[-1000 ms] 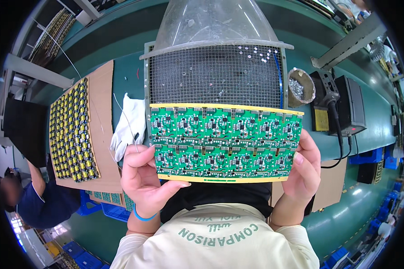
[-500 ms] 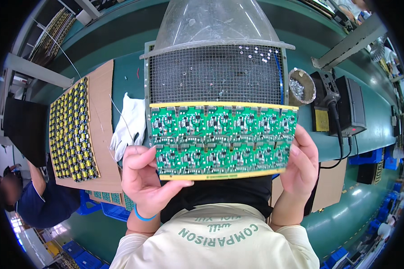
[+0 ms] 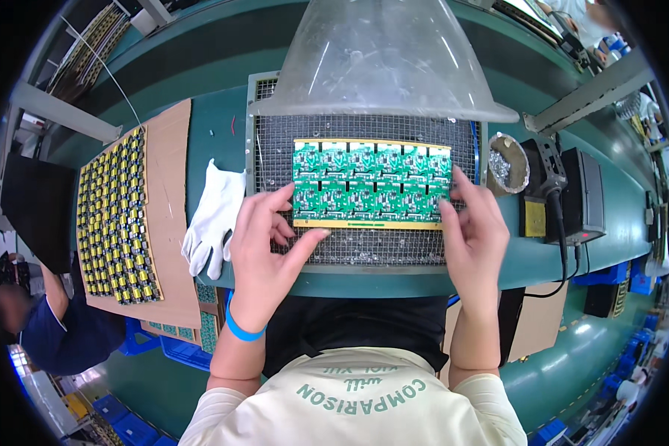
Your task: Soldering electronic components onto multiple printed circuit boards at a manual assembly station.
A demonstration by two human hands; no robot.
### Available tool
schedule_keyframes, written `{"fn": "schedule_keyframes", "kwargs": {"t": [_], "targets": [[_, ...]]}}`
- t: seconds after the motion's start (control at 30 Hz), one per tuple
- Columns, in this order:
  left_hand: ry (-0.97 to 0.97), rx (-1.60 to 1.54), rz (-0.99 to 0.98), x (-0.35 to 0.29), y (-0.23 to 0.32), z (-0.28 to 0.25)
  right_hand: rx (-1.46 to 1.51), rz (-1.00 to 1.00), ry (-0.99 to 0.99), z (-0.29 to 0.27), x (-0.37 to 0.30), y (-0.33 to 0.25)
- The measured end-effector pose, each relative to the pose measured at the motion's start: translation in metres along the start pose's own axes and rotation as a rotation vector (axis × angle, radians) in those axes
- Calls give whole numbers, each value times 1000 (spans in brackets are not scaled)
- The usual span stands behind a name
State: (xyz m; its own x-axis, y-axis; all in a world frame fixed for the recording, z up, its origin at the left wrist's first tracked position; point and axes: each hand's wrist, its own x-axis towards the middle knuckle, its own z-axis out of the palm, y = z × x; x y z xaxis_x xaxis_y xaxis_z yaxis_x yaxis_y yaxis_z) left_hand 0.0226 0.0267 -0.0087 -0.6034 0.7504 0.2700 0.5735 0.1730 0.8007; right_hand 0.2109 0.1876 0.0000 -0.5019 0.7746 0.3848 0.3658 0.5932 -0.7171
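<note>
A green circuit board panel (image 3: 372, 184) with yellow edge strips lies level over the metal mesh grid (image 3: 372, 249), components facing up; whether it rests on the mesh or sits just above it I cannot tell. My left hand (image 3: 266, 241) grips its left end, fingertips at the side and thumb by the near left corner. At the right end, my right hand (image 3: 474, 227) closes on the panel, its thumb over the edge. A clear plastic hood (image 3: 386, 67) overhangs the far part of the grid.
To the left, cardboard (image 3: 175, 245) carries rows of yellow-and-black components (image 3: 119, 223). A white glove (image 3: 215, 219) lies beside it. On the right stand a cup of metal scraps (image 3: 507, 165), a corded tool in a holder (image 3: 546, 163) and a black box (image 3: 581, 193). A co-worker's arm (image 3: 56, 293) shows far left.
Both hands have carried the panel away from me and down to the mesh grid. It was held up near my body before. The view has shifted slightly.
</note>
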Motion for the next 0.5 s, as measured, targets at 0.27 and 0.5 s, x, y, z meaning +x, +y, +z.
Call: {"fn": "schedule_keyframes", "kwargs": {"t": [0.27,0.5], "targets": [[256,-12,144,-15,0,-3,1065,606,685,-53,-35,51],[20,-76,337,-3,10,8,866,511,785,-71,-18,85]]}}
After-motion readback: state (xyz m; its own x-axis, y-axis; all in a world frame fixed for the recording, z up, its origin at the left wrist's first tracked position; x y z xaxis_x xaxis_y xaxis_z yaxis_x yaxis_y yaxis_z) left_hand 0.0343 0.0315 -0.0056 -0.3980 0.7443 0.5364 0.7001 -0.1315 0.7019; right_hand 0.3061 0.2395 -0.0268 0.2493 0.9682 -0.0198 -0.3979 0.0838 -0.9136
